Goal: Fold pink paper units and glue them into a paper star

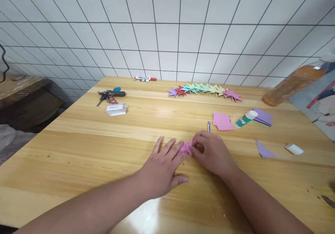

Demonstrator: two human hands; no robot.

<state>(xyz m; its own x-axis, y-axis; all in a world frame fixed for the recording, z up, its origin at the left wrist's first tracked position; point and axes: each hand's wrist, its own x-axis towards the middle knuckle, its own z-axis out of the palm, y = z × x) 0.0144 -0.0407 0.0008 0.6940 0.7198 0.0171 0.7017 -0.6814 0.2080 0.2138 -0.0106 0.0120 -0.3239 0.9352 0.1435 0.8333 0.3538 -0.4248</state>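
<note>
Flat on the wooden table, my left hand (164, 164) has its fingers spread, with the fingertips resting on a small piece of folded pink paper (186, 148). My right hand (210, 150) pinches the right edge of that pink paper between thumb and forefinger. Much of the paper is covered by my fingers. Just behind my right hand lies a utility knife (209, 126), partly hidden by it. A stack of pink paper squares (222, 121) is a little farther back, with a glue stick (246, 119) to its right.
Several folded paper stars (205, 89) line up near the tiled wall. Colored paper squares (262, 117), a purple paper triangle (264, 150), an eraser (294, 149) and a bottle (295, 82) are at right. Keys (111, 94), a small white box (116, 109) and a marker (145, 78) sit at left.
</note>
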